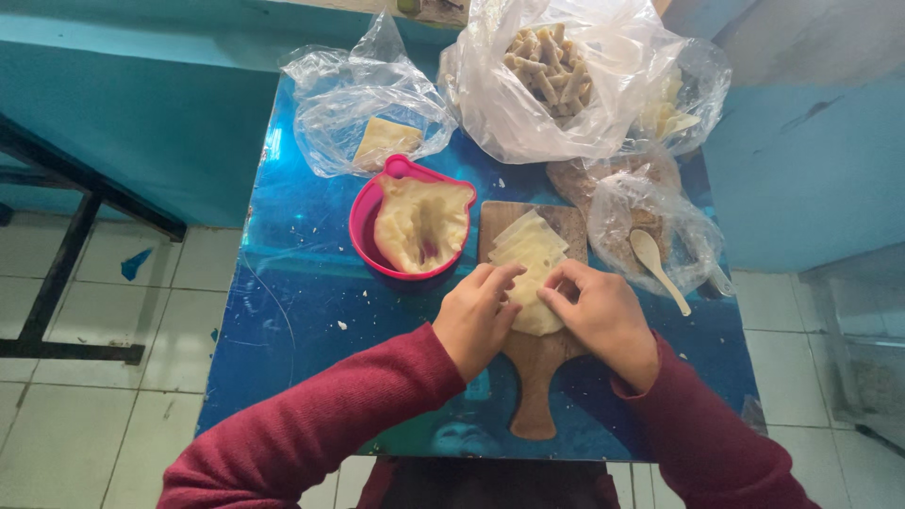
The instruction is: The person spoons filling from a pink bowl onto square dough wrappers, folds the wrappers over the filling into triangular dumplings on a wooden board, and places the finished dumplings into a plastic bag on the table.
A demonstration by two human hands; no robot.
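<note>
A wooden cutting board (534,377) with a handle lies on a shiny blue table (302,302). Pale dough wrappers (530,247) are stacked on the board. My left hand (476,319) and my right hand (603,316) both press their fingertips on the nearest wrapper (534,316), pinching it between them. Both arms wear dark red sleeves. What lies inside the wrapper is hidden.
A pink bowl (362,219) draped with a dough sheet sits left of the board. Behind it stand a clear bag with a wrapper (382,141), a big bag of rolled sticks (549,66), and a bag of filling with a pale spoon (658,267). A dark frame (66,245) stands on the tiled floor.
</note>
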